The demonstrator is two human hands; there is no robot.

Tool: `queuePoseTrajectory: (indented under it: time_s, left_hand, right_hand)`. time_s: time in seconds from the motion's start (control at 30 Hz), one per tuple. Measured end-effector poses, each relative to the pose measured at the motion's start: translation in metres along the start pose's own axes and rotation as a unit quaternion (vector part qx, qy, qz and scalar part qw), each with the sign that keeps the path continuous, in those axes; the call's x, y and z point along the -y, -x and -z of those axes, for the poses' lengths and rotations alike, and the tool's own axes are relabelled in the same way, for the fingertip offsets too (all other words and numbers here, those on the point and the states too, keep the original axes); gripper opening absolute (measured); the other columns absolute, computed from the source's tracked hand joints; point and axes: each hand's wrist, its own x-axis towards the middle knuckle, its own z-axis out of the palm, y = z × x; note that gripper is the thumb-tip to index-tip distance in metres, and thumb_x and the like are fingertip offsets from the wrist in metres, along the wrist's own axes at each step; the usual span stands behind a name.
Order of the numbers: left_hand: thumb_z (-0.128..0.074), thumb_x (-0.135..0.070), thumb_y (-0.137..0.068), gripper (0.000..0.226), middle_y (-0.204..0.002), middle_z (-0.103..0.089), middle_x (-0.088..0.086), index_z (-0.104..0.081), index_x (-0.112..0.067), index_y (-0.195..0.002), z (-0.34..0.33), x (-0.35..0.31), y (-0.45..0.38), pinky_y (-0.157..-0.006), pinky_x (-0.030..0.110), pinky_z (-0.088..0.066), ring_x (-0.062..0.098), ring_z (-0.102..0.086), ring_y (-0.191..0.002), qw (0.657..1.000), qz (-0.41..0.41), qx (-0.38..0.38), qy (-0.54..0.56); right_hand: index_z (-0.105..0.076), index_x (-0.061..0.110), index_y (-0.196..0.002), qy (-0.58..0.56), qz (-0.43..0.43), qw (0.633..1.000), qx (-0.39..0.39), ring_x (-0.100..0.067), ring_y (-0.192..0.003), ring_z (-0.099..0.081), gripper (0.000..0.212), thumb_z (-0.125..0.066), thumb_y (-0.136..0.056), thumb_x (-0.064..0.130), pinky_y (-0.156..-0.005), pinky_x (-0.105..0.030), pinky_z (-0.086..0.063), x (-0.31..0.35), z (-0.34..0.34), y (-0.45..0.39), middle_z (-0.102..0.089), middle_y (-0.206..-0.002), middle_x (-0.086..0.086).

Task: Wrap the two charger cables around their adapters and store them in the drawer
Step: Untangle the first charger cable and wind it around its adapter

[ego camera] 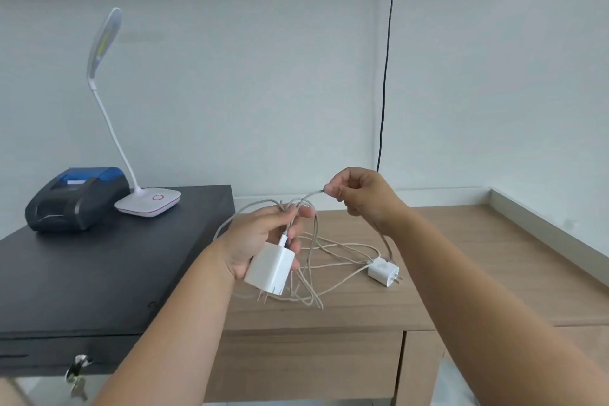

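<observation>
My left hand [260, 237] holds a large white adapter [268, 270] above the desk, prongs pointing down, with its cable plugged in at the top. The white cable [311, 260] loops out of that hand and hangs in a tangle onto the wooden desk [461, 273]. My right hand [359, 194] pinches a stretch of this cable near its end, raised above the desk. A smaller white adapter [384, 272] lies on the desk to the right, its own cable mixed into the tangle. The wooden drawer front [306, 366] below the desk edge is shut.
A black cash drawer box [99, 273] sits on the left with a key [77, 376] in its lock. On it stand a dark receipt printer [77, 198] and a white desk lamp [148, 201]. A black wire [385, 76] runs down the wall.
</observation>
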Motion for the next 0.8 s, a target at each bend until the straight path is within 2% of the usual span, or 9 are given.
queuePoseTrajectory:
  time_s: [0.1,0.23,0.37,0.47,0.63,0.73,0.8]
  left_hand:
    - [-0.056,-0.023,-0.096,0.018,-0.069,-0.048,0.005,-0.06,-0.006,-0.1,0.012,0.004,0.01,-0.054,0.035,-0.053,0.022,-0.057,-0.055,0.996,-0.007,-0.086,-0.039]
    - [-0.055,-0.019,-0.098,0.019,-0.072,-0.054,0.008,-0.062,-0.003,-0.106,0.034,0.008,0.026,-0.056,0.037,-0.054,0.023,-0.062,-0.057,0.974,0.042,-0.17,-0.142]
    - [-0.057,-0.02,-0.097,0.026,-0.068,-0.054,0.007,-0.061,0.001,-0.112,0.053,0.018,0.036,-0.053,0.036,-0.054,0.024,-0.062,-0.057,0.968,0.087,-0.2,-0.122]
    - [-0.062,-0.023,-0.095,0.031,-0.067,-0.053,0.007,-0.063,0.001,-0.116,0.065,0.033,0.039,-0.055,0.037,-0.053,0.025,-0.061,-0.059,0.969,0.117,-0.202,-0.084]
    - [-0.063,-0.024,-0.093,0.032,-0.069,-0.051,0.007,-0.065,-0.003,-0.117,0.074,0.046,0.028,-0.058,0.039,-0.053,0.024,-0.062,-0.059,0.968,0.13,-0.205,-0.066]
    - [-0.064,-0.022,-0.092,0.029,-0.07,-0.053,0.009,-0.063,-0.004,-0.115,0.063,0.046,0.009,-0.062,0.045,-0.056,0.026,-0.065,-0.061,0.954,0.154,-0.205,-0.157]
    - [-0.064,-0.022,-0.091,0.029,-0.078,-0.056,0.012,-0.061,-0.004,-0.114,0.055,0.045,-0.008,-0.068,0.054,-0.057,0.031,-0.066,-0.07,0.933,0.178,-0.2,-0.242]
  right_hand:
    - [-0.068,0.013,-0.079,-0.038,-0.039,0.998,-0.021,-0.011,-0.048,-0.04,0.008,-0.068,-0.087,0.01,-0.047,-0.022,-0.036,-0.037,-0.021,0.007,-0.05,-0.063,-0.001]
    - [-0.064,0.01,-0.09,-0.126,-0.114,0.985,-0.009,-0.008,-0.041,-0.046,0.011,-0.055,-0.096,0.012,-0.042,-0.019,-0.04,-0.077,-0.079,0.02,-0.052,-0.065,-0.005]
    - [-0.053,0.012,-0.089,-0.162,-0.227,0.957,0.079,-0.019,-0.056,-0.065,0.021,-0.041,-0.102,0.024,-0.049,-0.025,-0.053,-0.108,-0.139,0.036,-0.064,-0.073,-0.013]
    - [-0.051,0.011,-0.085,-0.159,-0.262,0.95,0.061,-0.022,-0.067,-0.066,0.023,-0.04,-0.102,0.023,-0.06,-0.027,-0.056,-0.12,-0.154,0.032,-0.064,-0.08,-0.017]
    - [-0.055,0.013,-0.078,-0.183,-0.228,0.956,-0.032,-0.017,-0.078,-0.055,0.022,-0.047,-0.098,0.017,-0.073,-0.024,-0.046,-0.139,-0.138,0.016,-0.056,-0.083,-0.008]
    - [-0.057,0.015,-0.074,-0.127,-0.205,0.969,-0.061,-0.021,-0.079,-0.05,0.02,-0.053,-0.093,0.021,-0.078,-0.032,-0.043,-0.146,-0.122,0.011,-0.056,-0.078,-0.007]
    - [-0.057,0.019,-0.068,-0.08,-0.194,0.974,-0.081,-0.022,-0.077,-0.051,0.018,-0.057,-0.079,0.034,-0.078,-0.037,-0.043,-0.15,-0.108,0.008,-0.058,-0.075,-0.007]
